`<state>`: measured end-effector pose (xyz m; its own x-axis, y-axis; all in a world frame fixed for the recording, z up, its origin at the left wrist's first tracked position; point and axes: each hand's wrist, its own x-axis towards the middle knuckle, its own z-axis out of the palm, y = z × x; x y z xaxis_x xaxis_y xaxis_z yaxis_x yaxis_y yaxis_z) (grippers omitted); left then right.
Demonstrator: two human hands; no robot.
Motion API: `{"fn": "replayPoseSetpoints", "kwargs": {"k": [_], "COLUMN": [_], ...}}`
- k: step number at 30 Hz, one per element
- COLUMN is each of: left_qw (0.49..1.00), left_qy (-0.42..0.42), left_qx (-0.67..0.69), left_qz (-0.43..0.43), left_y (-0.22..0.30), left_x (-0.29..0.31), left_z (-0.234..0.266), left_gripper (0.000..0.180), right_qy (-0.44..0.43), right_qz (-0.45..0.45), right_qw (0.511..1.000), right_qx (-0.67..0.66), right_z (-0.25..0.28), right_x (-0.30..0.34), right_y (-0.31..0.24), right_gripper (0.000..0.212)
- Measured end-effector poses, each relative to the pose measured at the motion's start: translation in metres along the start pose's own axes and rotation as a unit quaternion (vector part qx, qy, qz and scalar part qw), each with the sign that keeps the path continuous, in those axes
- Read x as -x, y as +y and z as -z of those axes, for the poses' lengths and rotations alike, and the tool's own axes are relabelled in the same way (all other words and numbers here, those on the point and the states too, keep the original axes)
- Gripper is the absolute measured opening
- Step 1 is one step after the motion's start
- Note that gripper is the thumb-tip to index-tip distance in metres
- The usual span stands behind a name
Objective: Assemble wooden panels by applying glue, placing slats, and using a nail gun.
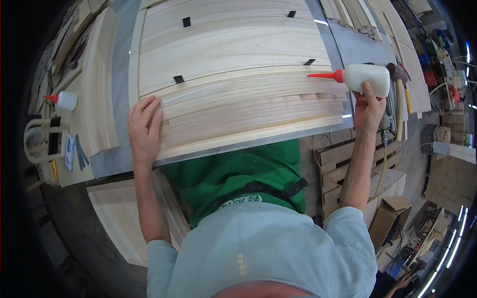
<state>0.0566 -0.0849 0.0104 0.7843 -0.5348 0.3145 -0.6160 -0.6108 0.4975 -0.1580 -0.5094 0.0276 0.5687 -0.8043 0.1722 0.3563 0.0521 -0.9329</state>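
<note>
My right hand (369,107) is closed round a white glue bottle (366,80) with a red pointed nozzle. The bottle lies nearly level, its tip pointing left just over a thin wooden strip (278,82). A fine, shiny line of glue (198,92) runs along the strips, from near my left hand to the nozzle tip. My left hand (144,126) grips the left ends of the strips, fingers bent and thumb on the wood. Several strips lie side by side along the bench's near edge. Behind them is a wide pale wooden panel (233,44) with small black pieces on it.
A second red-tipped bottle (67,101) stands at the far left, beside stacked boards (99,84). On the right lie a hammer (399,94) and more wood strips (350,17). A wooden pallet (333,164) and cardboard box (392,218) are at lower right.
</note>
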Motion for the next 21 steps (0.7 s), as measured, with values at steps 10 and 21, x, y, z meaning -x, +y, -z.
{"fn": "replayPoseSetpoints", "kwargs": {"k": [10, 21], "left_qw": [1.000, 0.999], "left_qy": [-0.014, 0.025], "left_qx": [0.001, 0.018], "left_qz": [0.025, -0.010], "left_y": [0.001, -0.019], "left_x": [0.001, 0.006], "left_z": [-0.002, -0.005], "left_gripper": [0.027, 0.034], "right_qy": [0.042, -0.102], "right_qz": [0.075, -0.064], "right_qw": [0.995, 0.983], "right_qx": [0.042, -0.142], "right_z": [0.046, -0.109], "right_x": [-0.011, 0.050], "right_y": [-0.040, 0.008], "right_gripper": [0.042, 0.050]}}
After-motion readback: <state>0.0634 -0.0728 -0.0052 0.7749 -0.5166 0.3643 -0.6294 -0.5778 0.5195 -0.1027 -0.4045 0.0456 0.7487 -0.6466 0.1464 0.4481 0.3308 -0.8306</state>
